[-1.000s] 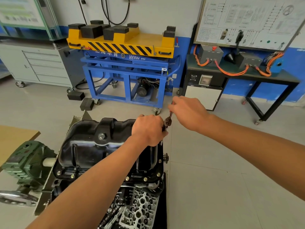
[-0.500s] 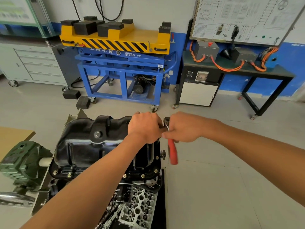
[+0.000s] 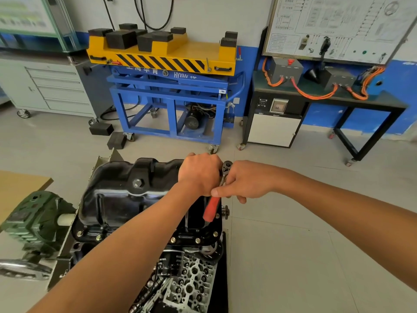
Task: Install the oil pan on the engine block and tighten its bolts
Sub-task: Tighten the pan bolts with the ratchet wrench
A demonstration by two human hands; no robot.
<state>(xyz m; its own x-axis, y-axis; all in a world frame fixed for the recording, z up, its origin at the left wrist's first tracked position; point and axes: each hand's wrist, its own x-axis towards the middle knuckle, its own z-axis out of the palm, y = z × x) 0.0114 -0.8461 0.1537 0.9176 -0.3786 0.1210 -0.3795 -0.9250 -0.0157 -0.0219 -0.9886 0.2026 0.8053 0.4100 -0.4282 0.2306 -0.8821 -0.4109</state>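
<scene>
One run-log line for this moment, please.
step: tightening bolts | right hand: grips ratchet, red handle toward camera | left hand: curled beside ratchet head, grasp hidden | oil pan: on engine, near-flange bolts in

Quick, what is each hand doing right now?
Left hand: fingers curled over the oil pan; what it holds is hidden.
Right hand: gripping the ratchet wrench.

Black oil pan [image 3: 117, 199] sits bolted atop the engine block [image 3: 191, 279].
</scene>
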